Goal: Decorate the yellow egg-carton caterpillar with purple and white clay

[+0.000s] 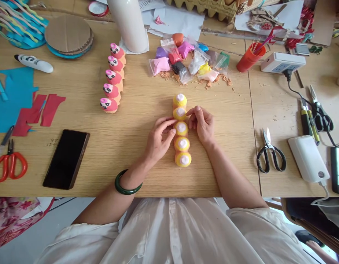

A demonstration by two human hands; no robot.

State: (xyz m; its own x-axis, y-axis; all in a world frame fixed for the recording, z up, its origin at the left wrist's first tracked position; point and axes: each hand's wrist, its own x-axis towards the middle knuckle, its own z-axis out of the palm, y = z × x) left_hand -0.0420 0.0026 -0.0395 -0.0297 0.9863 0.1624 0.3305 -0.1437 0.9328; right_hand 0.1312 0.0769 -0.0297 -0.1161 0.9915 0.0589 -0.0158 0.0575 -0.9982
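Observation:
A row of yellow cups with pale pink tops [181, 144] lies on the wooden table [136, 110] in front of me. My left hand [159, 138] sits on the row's left side, fingertips pinched toward the second cup [180, 113]. My right hand [202, 124] sits on the right side, its fingers curled and pinching at the same cup. A green bangle [125, 187] circles my left wrist. A second row of pink cups with painted faces [113, 78] lies to the upper left, away from both hands.
Small bags of coloured clay [185, 60] lie behind the yellow row. A black phone [66, 158] and red scissors [8, 165] lie at the left. Black scissors [269, 152], a white power bank [308, 158], a power strip [282, 62] and a red cup [249, 58] are at the right.

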